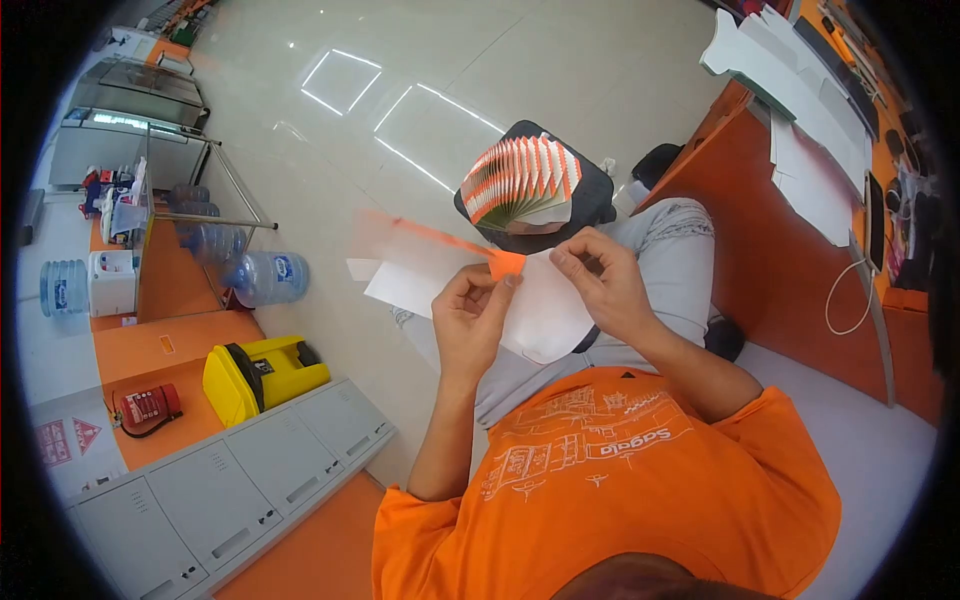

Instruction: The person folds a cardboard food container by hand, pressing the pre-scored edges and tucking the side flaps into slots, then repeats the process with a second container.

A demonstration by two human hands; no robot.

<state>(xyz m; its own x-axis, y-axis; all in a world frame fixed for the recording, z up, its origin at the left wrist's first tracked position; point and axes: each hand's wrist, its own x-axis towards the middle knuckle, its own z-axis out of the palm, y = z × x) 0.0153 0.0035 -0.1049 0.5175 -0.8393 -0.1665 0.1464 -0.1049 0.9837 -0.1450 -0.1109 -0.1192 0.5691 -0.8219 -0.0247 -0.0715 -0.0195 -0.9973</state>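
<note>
My left hand (470, 312) pinches a small orange paper piece (507, 265) between thumb and fingers. A thin orange strip (440, 236) reaches left from that piece, its far end smeared by motion. My right hand (605, 285) is just to the right, thumb and fingertips pressed together; what they hold, if anything, is too small to make out. Under both hands, white paper sheets (545, 320) lie across my lap. Beyond them, a fanned stack of orange-and-white folded paper (522, 180) rests on a black seat or bag (597, 190).
An orange-brown desk (720, 190) at right carries white papers (815, 95) and a hanging white cable (832, 310). At left are grey lockers (230, 490), a yellow bin (265, 375), a fire extinguisher (148, 405) and large water bottles (268, 277). The floor (400, 60) is shiny tile.
</note>
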